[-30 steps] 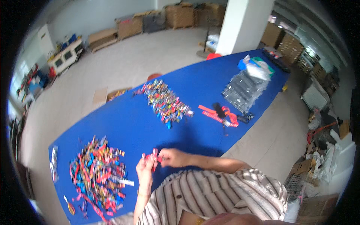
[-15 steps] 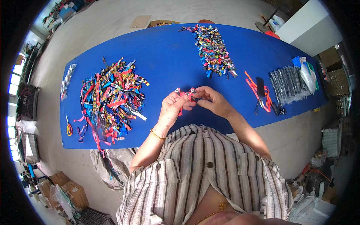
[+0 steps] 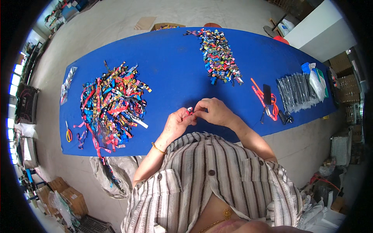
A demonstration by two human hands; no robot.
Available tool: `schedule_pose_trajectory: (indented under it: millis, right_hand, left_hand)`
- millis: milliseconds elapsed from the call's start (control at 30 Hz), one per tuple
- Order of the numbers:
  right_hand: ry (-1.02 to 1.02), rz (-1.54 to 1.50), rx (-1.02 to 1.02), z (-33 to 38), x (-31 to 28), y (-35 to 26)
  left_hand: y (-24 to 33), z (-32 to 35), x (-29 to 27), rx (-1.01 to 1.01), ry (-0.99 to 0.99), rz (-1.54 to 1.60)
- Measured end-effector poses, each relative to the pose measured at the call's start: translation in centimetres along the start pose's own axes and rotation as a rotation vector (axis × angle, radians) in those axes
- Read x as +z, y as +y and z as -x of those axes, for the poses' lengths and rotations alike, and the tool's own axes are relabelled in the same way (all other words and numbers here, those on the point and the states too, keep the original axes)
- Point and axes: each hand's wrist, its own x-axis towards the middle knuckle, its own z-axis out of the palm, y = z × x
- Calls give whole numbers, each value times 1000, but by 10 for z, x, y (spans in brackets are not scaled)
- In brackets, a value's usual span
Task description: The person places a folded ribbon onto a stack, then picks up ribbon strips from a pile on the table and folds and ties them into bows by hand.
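Blue table (image 3: 163, 70) spans frame's middle; on it we see ribbon heap (image 3: 112, 101) at left, tidier strap pile (image 3: 219, 56) at upper centre. Small red piece (image 3: 190, 110) near frame centre, pinched in our left hand (image 3: 178, 121) and right hand (image 3: 213, 112). Grey floor (image 3: 210, 13) beyond; white pillar (image 3: 322, 31) upper right, cardboard boxes (image 3: 74, 200) lower left.

A small red strip (image 3: 190, 113) with a whitish, dark-marked upper end; it is bunched up rather than laid flat, that end uppermost; it sits pinched between the left hand (image 3: 178, 120) and the right hand (image 3: 213, 112), near the desk's (image 3: 167, 58) near edge; most of its length is hidden.
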Motion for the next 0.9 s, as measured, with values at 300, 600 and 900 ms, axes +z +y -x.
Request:
schedule_pose_trajectory:
  millis: [300, 600, 900]
  right_hand:
    - [-99, -224, 37, 10, -5, 4]
    - [68, -94, 215, -6, -23, 34]
    - [185, -34, 305, -43, -76, 82]
  left_hand:
    - [-7, -3, -10, 23, -171, 77]
    - [-41, -15, -27, 1, -127, 133]
    - [-110, -41, -58, -208, 200, -90]
